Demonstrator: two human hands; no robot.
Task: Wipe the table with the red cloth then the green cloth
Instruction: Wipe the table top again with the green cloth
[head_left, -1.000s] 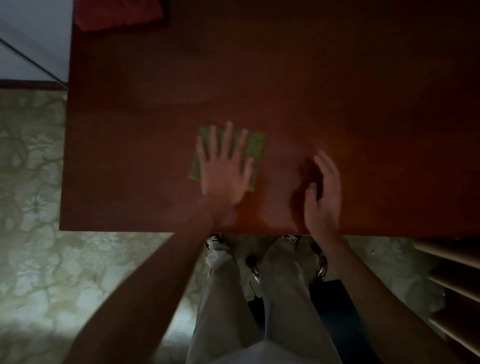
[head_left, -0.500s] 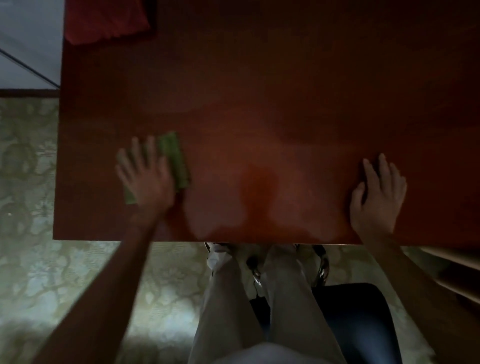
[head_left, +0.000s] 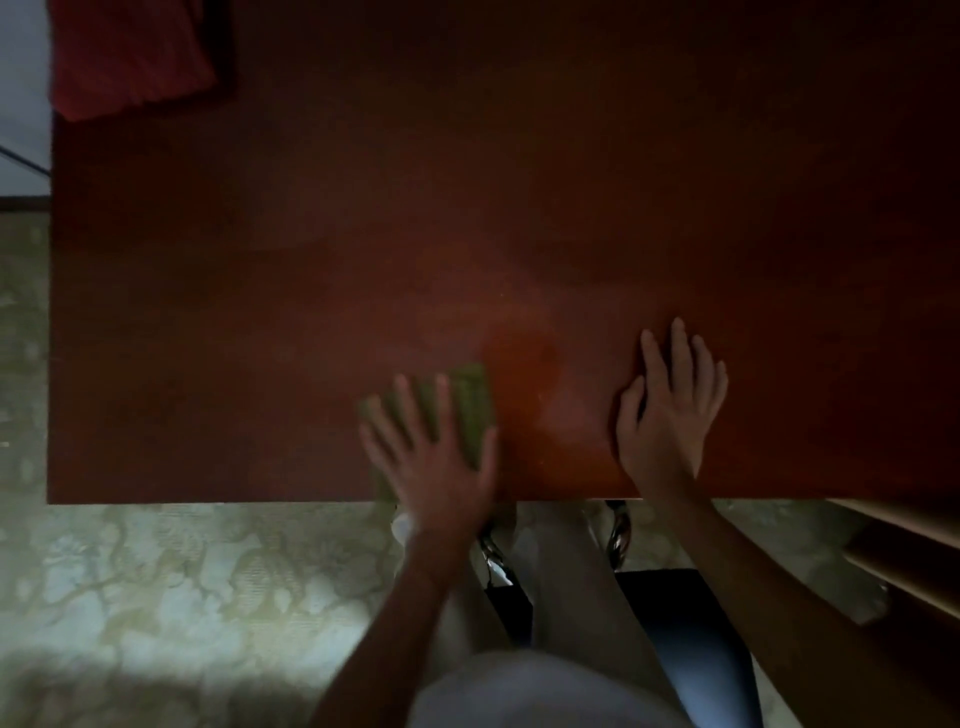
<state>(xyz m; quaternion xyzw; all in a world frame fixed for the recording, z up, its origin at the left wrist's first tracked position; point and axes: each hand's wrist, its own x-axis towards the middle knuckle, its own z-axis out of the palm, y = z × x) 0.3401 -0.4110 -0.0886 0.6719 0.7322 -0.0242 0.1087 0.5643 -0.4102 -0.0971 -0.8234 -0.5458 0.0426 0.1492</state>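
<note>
Now the left hand (head_left: 434, 462) presses flat, fingers spread, on the green cloth (head_left: 470, 410), while the right hand (head_left: 670, 410) rests open on the table (head_left: 363, 234).

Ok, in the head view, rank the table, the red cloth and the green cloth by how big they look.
1. Table, largest by far.
2. Red cloth, cut off by the frame edge.
3. Green cloth, mostly hidden under the left hand, so second against third is unsure.

Dim scene; warm sheen on table (head_left: 519, 322) near edge; left hand (head_left: 436, 457) motion-blurred; far corners dark.
</note>
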